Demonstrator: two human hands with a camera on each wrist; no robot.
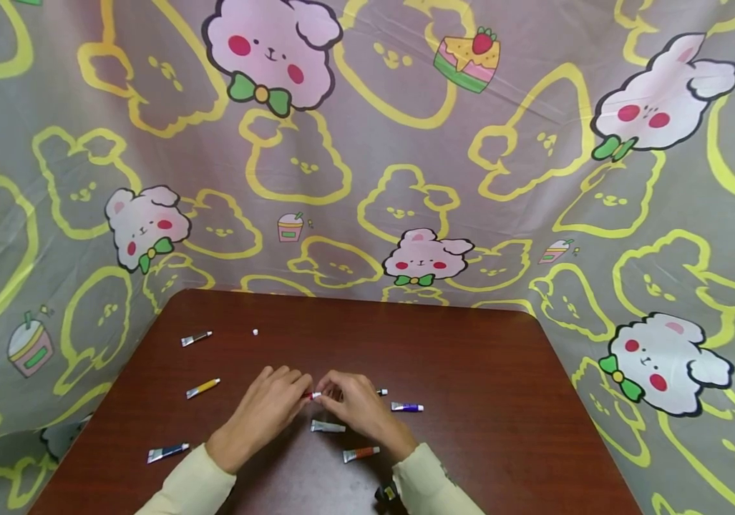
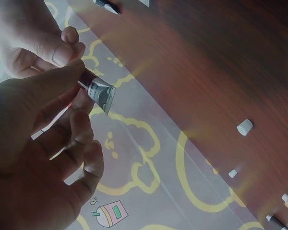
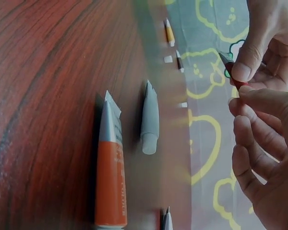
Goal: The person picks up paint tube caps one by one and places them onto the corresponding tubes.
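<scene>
Both hands meet over the middle of the brown table (image 1: 470, 372). My left hand (image 1: 291, 395) pinches a small red paint tube (image 1: 313, 395) by its body, and the tube's crimped silver tail (image 2: 102, 94) sticks out past the fingers. My right hand (image 1: 335, 392) pinches the same tube at its white-capped end. In the right wrist view the red tube (image 3: 235, 76) shows between the left hand's thumb (image 3: 247, 57) and the right hand's fingertips (image 3: 249, 96). The tube is held just above the tabletop.
Loose tubes lie around the hands: a grey tube (image 1: 328, 427), an orange tube (image 1: 361, 453), a purple tube (image 1: 407, 408), a yellow tube (image 1: 202, 388), a blue tube (image 1: 167, 452) and a silver tube (image 1: 196, 338). A white cap (image 1: 255, 332) sits farther back. A cartoon-printed cloth (image 1: 367, 143) hangs behind.
</scene>
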